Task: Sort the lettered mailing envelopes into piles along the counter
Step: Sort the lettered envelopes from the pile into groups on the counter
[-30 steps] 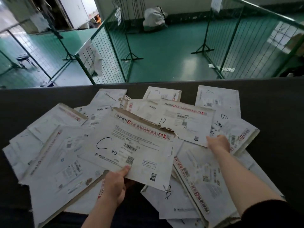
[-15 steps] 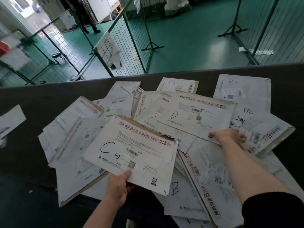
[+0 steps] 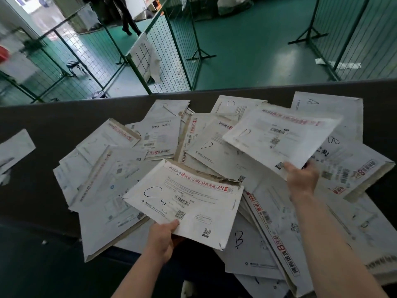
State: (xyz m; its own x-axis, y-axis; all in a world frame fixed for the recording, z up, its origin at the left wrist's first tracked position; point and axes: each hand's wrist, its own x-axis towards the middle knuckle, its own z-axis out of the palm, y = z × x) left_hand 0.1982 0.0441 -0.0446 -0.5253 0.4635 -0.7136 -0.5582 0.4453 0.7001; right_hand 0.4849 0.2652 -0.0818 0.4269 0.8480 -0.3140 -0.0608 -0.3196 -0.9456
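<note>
Head cam, only view: left hand pinches the near edge of the envelope marked C, thumb on top, holding it clear above the heap. Right hand grips the near corner of an envelope marked D, tilted up off the pile, motion-blurred. Main heap is spread across the dark counter, unsorted: another D, a B at the near edge, a second B far right, a C at the back, several face down or unreadable. One lone envelope lies well apart at far left, possibly a started pile, letter not legible. Judgement: very early, no clear letter piles visible, nearly everything left. Both held envelopes not yet placed. Beyond the counter: green floor, wire fence panels.
</note>
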